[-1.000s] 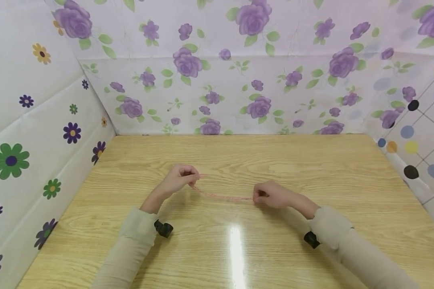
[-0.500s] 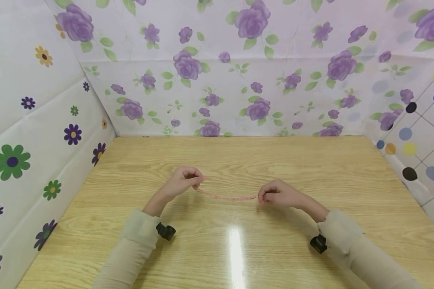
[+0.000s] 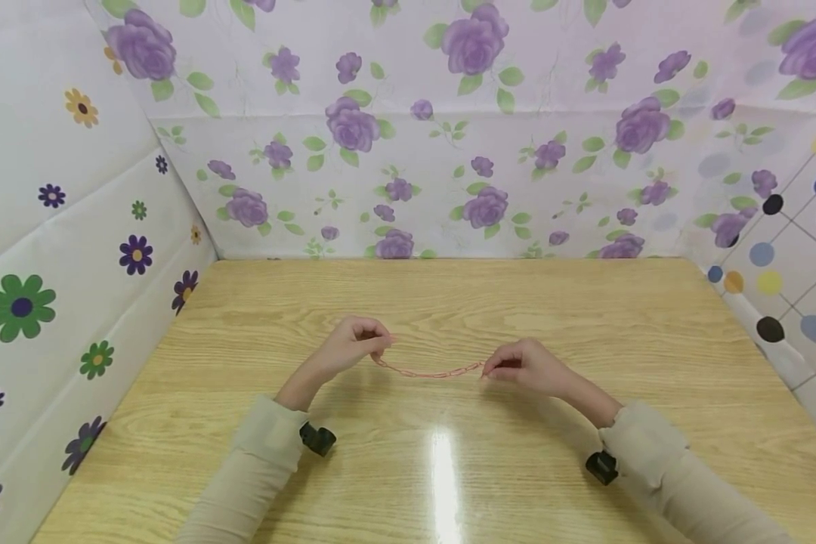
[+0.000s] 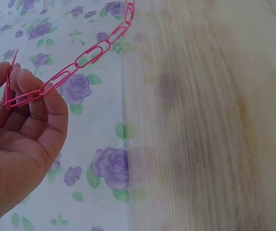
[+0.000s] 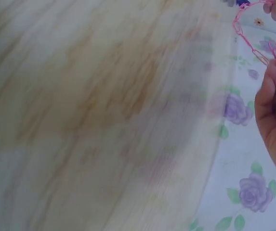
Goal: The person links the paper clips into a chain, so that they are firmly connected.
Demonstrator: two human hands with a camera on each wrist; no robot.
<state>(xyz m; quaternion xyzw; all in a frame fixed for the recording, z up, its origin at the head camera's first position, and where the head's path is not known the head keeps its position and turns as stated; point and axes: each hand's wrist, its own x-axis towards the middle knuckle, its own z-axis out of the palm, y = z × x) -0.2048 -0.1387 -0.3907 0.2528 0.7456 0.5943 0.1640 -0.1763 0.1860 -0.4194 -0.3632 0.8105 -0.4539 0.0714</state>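
Observation:
A chain of linked pink paper clips (image 3: 435, 375) hangs in a shallow sag between both hands, above the wooden table. My left hand (image 3: 353, 346) pinches one end clip between thumb and fingertips, and the tip of that clip sticks up past them. In the left wrist view the paper clip chain (image 4: 93, 54) runs from the curled fingers up to the right. My right hand (image 3: 532, 368) pinches the other end. Part of an end paper clip (image 5: 274, 48) shows beyond the right fingertips in the right wrist view.
The wooden table (image 3: 381, 468) has a bright light reflection near its front. A flowered sheet (image 3: 408, 151) stands behind it. Patterned sheets line the left (image 3: 95, 302) and right (image 3: 795, 302) sides. Black wrist cameras (image 3: 318, 438) sit at the cuffs.
My left hand has shifted slightly right. The right hand has moved right and a little up, and its end of the chain has risen, so the chain sags between the hands.

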